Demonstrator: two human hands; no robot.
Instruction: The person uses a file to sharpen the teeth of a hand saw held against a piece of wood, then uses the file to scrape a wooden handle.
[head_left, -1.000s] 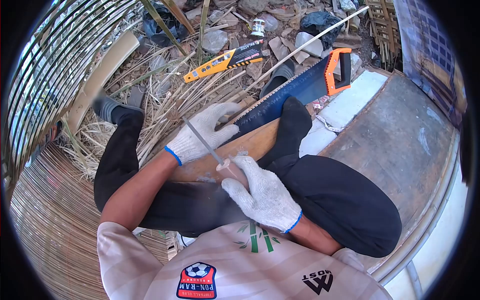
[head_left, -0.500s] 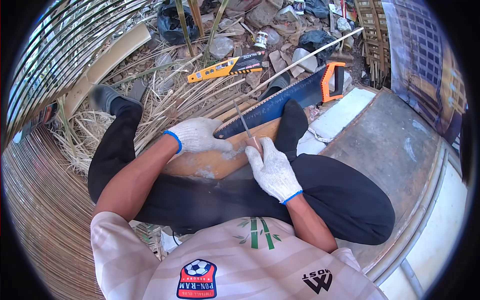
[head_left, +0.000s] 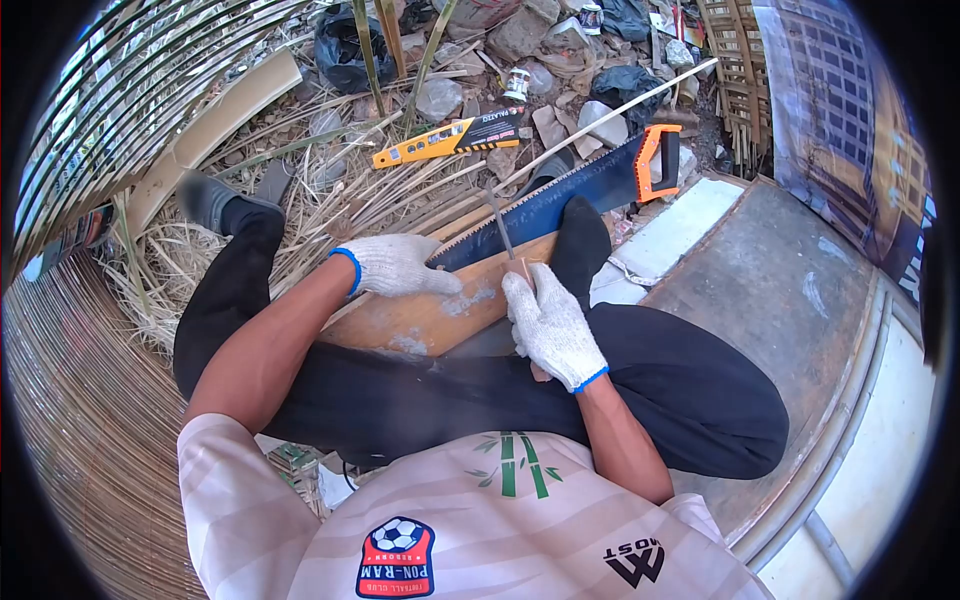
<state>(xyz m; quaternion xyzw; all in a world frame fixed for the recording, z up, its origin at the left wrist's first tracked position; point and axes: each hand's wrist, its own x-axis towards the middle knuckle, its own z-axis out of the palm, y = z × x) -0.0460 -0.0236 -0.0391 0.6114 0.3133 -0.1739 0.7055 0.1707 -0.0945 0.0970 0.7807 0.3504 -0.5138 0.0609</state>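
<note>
My right hand [head_left: 555,328], in a white knit glove with a blue cuff, is closed round the wooden handle of a thin metal file [head_left: 499,226]. The file points up and slightly left over the saw's toothed edge. My left hand [head_left: 395,266], gloved the same way, presses the tip of the dark blue saw blade [head_left: 530,221] against a wooden board [head_left: 415,322] across my lap. The saw's orange and black handle [head_left: 645,163] lies to the upper right, beyond my foot.
A yellow and black saw sleeve [head_left: 447,138] lies on ground strewn with bamboo strips and stones. A long pale stick [head_left: 630,108] slants behind the saw. To the right are a grey board [head_left: 765,270] and a woven bamboo panel [head_left: 738,75]. Black plastic bags [head_left: 347,50] lie at the back.
My right hand has shifted slightly right and down, tilting with the file, and more of the handle's lower end shows below it. My left hand and the saw look nearly the same.
</note>
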